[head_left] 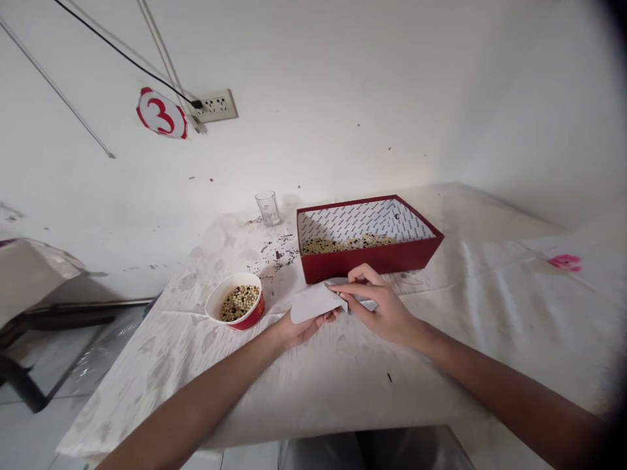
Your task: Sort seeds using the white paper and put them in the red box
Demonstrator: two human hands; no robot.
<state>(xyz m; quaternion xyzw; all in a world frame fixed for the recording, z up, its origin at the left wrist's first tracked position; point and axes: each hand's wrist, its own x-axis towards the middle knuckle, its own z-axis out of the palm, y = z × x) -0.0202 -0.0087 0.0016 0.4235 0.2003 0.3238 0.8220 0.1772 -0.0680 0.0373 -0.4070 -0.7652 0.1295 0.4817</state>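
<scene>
A pale grey-white sheet or packet lies across my left hand, whose fingers curl under it from below. My right hand pinches the sheet's right part between thumb and forefinger, its other fingers bent. Just behind the hands stands a dark red box with patterned white lining, holding small mixed yellowish and dark beans or grains. To the left of my left hand, a white and red paper bowl holds similar mixed beans.
A clear glass stands near the wall behind the bowl. Dark scraps lie scattered between bowl and box. The table's cloth is pale and wrinkled. A socket strip with a plugged cable is on the wall.
</scene>
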